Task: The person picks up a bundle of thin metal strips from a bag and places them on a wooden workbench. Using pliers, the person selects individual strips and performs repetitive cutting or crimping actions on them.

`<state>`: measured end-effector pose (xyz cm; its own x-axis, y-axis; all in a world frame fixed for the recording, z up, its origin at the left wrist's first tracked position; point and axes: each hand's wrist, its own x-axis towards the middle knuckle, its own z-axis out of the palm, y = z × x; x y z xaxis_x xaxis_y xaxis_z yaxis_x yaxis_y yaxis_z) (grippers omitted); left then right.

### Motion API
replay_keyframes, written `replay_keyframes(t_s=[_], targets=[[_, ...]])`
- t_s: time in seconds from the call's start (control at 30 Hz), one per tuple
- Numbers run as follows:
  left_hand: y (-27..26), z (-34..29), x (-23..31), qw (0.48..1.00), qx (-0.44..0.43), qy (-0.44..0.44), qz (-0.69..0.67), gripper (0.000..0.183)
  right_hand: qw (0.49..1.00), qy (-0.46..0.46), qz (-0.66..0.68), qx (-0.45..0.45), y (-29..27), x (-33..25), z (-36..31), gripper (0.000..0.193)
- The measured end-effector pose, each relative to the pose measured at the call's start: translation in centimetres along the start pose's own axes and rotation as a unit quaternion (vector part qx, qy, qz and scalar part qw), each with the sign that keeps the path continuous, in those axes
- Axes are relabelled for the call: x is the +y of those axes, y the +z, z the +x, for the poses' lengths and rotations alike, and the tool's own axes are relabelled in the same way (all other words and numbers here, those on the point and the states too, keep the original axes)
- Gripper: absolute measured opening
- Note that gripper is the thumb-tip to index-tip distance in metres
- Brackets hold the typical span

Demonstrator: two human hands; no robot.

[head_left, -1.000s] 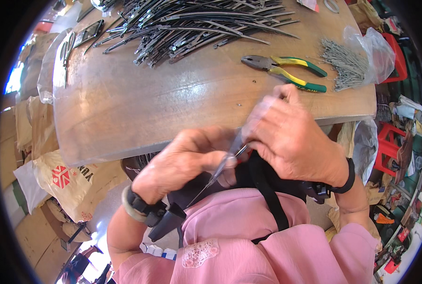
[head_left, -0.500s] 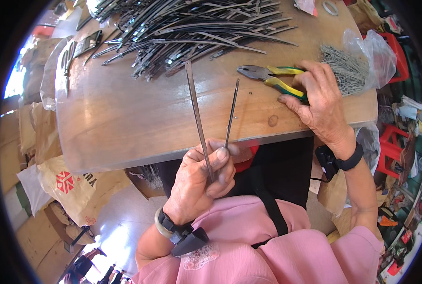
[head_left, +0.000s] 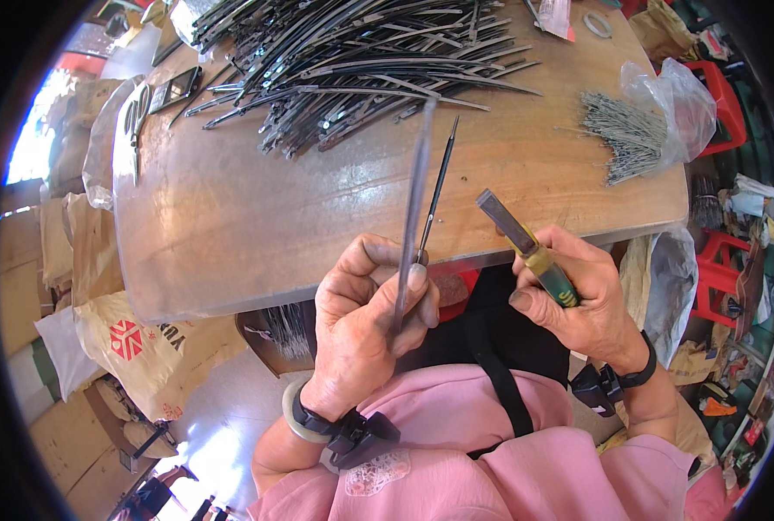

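Observation:
Gripped in my left hand [head_left: 361, 313] are a flat, narrow metal strip [head_left: 416, 191], blurred by motion, and a thin dark rod [head_left: 440, 187]. Both point up over the table's near edge, their lower ends hidden by my fingers. My right hand [head_left: 586, 304] is closed on yellow-and-green-handled pliers [head_left: 539, 260], seen edge-on, jaws toward the upper left. The pliers are held apart from the strip and rod. Beyond my hands, a large pile of dark, slender strips [head_left: 343, 69] lies on the wooden table [head_left: 256, 226].
A bundle of thin grey wires [head_left: 625, 135] lies at the table's right, partly in a clear plastic bag [head_left: 691, 113]. Scissors [head_left: 137, 122] and a dark handheld device [head_left: 177, 89] lie at left. A pale ring [head_left: 597, 24] sits far right. Red stools [head_left: 725, 108] stand beyond the right edge.
My right hand has lifted the pliers off the table and brought them nearer my body, turned edge-on. My left hand has shifted slightly right with the strip and rod, which lean more to the right.

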<state>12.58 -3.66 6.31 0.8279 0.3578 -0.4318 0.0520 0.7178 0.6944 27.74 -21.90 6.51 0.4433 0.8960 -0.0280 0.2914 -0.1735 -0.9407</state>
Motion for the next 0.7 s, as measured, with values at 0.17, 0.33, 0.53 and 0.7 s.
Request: replay_keyframes(t_s=[0.17, 0.33, 0.53, 0.7], targets=[[0.5, -0.3, -0.3, 0.995, 0.046, 0.045, 0.077, 0.01, 0.995, -0.045, -0.083, -0.01, 0.5, -0.1, 0.1, 0.032], [0.4, 0.3, -0.8, 0.994, 0.018, 0.085, 0.063, 0.011, 0.98, -0.081, -0.169, -0.062, 0.6, -0.2, 0.7, 0.035], [-1.4, 0.1, -1.0, 0.989, 0.052, 0.057, 0.127, 0.013, 0.965, -0.097, -0.22, -0.106, 2.2, 0.6, 1.0, 0.033], [-1.6, 1.3, -0.7, 0.994, 0.081, 0.073, 0.002, 0.006, 0.988, -0.073, -0.131, -0.029, 4.1, -0.2, 2.5, 0.035]])
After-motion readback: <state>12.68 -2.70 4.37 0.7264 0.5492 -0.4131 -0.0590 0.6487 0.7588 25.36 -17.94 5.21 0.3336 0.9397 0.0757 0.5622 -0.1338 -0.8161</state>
